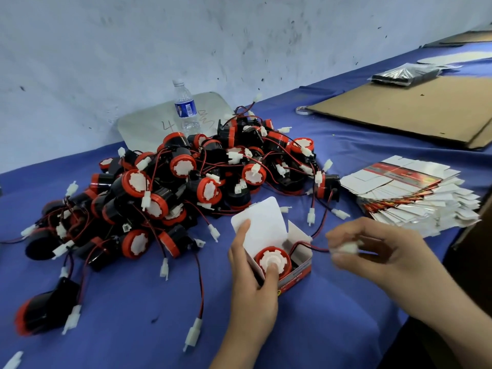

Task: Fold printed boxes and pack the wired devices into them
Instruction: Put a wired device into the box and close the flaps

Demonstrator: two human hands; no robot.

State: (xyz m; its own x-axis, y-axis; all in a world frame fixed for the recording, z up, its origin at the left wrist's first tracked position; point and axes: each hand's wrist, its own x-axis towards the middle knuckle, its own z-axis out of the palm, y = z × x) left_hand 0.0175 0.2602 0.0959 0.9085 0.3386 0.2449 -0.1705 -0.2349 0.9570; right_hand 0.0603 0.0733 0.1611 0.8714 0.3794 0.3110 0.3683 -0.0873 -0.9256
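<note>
In the head view, packing is under way: the left hand (250,286) grips the printed box (299,272), its thumb pressing the wired device (271,258) inside, while the right hand (380,251) beside it pinches the white connector (347,247), which likely needs tucking in next.

- Left hand (253,286): bare, nails cut short, forearm uncovered down to the frame's bottom edge.
- Right hand (378,251): bare, fingers blurred, forearm likewise uncovered.

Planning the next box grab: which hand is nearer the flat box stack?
Right. The right hand sits just beside the flat box stack; the left hand grips the open box, farther left.
</note>
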